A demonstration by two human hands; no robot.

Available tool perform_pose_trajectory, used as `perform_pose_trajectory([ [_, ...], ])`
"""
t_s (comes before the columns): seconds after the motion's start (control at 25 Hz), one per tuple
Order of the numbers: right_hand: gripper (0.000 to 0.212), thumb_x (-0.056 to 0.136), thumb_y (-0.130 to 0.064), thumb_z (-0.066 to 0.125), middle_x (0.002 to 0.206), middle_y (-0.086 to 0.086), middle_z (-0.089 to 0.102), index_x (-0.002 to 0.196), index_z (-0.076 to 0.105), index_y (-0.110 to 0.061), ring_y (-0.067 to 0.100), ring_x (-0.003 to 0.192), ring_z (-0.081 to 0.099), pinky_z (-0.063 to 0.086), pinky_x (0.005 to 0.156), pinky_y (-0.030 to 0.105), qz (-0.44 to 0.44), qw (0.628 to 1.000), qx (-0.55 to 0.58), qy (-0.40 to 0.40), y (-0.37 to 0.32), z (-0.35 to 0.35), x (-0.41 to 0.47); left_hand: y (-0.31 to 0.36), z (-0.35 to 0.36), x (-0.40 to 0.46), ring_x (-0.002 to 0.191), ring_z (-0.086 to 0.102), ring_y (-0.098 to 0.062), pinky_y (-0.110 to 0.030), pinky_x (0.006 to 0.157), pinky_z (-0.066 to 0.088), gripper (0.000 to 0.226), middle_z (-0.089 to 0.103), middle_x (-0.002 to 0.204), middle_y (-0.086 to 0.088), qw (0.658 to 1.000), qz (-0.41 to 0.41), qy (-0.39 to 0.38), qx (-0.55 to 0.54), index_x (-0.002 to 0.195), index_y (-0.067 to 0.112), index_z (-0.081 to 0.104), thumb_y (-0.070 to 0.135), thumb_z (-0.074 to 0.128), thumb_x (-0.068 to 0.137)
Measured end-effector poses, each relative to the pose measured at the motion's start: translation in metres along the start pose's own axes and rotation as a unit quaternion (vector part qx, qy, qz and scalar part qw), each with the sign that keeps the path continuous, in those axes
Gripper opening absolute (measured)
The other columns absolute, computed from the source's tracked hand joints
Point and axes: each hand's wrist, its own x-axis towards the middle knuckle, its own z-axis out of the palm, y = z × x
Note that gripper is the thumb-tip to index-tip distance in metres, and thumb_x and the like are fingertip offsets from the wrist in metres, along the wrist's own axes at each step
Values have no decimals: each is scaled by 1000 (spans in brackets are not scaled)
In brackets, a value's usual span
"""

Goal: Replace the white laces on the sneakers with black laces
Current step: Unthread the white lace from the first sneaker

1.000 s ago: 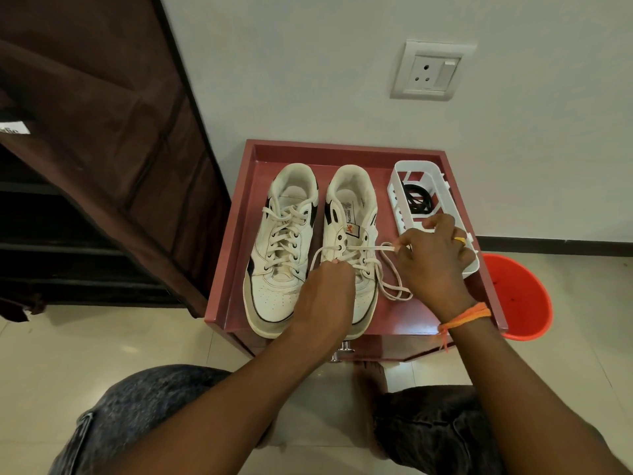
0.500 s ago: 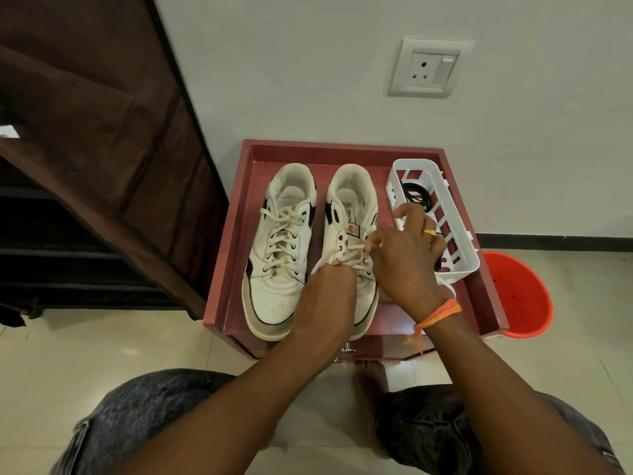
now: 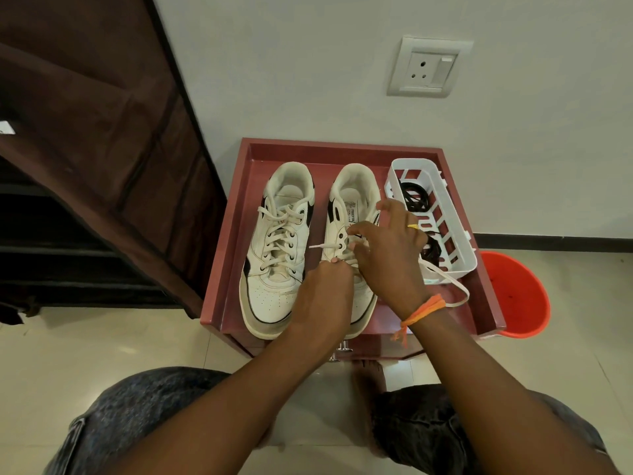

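Head view: we take the red tray point(image 3: 233, 234) as our landmark. Two white sneakers stand side by side inside it, toes toward us. The left sneaker point(image 3: 279, 248) is fully laced with its white lace and lies nearer the tray's left wall. The right sneaker point(image 3: 346, 214) sits at the tray's middle, with both hands over its lacing.

Our left hand point(image 3: 323, 296) rests on the forefoot of the right sneaker, fingers curled down onto the lacing; we cannot tell exactly what it grips. Our right hand point(image 3: 390, 258) lies over the eyelet rows, thumb and forefinger pinching the white lace point(image 3: 445, 279) near the upper eyelets. One free end of that lace pokes out leftward from an eyelet into the gap between the sneakers. Another stretch trails from under the right hand to the tray floor near the right wall.

A white basket point(image 3: 466, 258) stands along the tray's right side. Black laces point(image 3: 412, 197) lie coiled inside it, at its far end. An orange bucket point(image 3: 517, 296) stands on the floor just outside the tray's right wall. A wall socket point(image 3: 428, 66) is mounted above the tray.
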Motion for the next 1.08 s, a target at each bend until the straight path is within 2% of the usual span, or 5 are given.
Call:
perform_pose_trajectory([
  [0.28,20,75,14,61,123,16,39,76,58,-6,31,109,52,50,68,38,-66,995,63,-34,9,5,-1,0,2,0,105,65,-30,-32,78,51,26,63,113,-14,1000,1,8,8,118,4,59,-5,44,98],
  [0.6,15,95,-8,53,85,1,66,89,66,-3,11,79,59,44,69,23,127,953,220,-168,43,-30,2,-5,3,-2,101,63,-29,-29,68,40,23,61,108,-12,1000,9,9,-24,108,6,58,-8,49,93],
  [0.76,15,96,-3,49,92,10,65,89,63,-3,23,79,68,58,75,38,196,951,213,-111,67,-43,7,-6,2,-2,98,63,-28,-28,65,38,21,61,106,-13,999,10,8,-31,105,6,58,-8,49,93],
  [0.96,14,85,-5,67,76,-2,69,76,73,-14,14,70,66,50,61,15,83,964,121,-221,67,-52,4,-10,-3,4,86,64,-28,-32,62,40,18,57,85,-7,999,23,27,-20,79,15,47,7,53,94],
  [1.08,16,79,-4,71,75,-2,73,73,75,-19,14,72,68,50,65,17,48,965,116,-228,61,-42,7,-22,-5,15,74,62,-24,-32,59,43,25,55,74,2,994,44,84,-47,77,14,51,30,58,94],
])
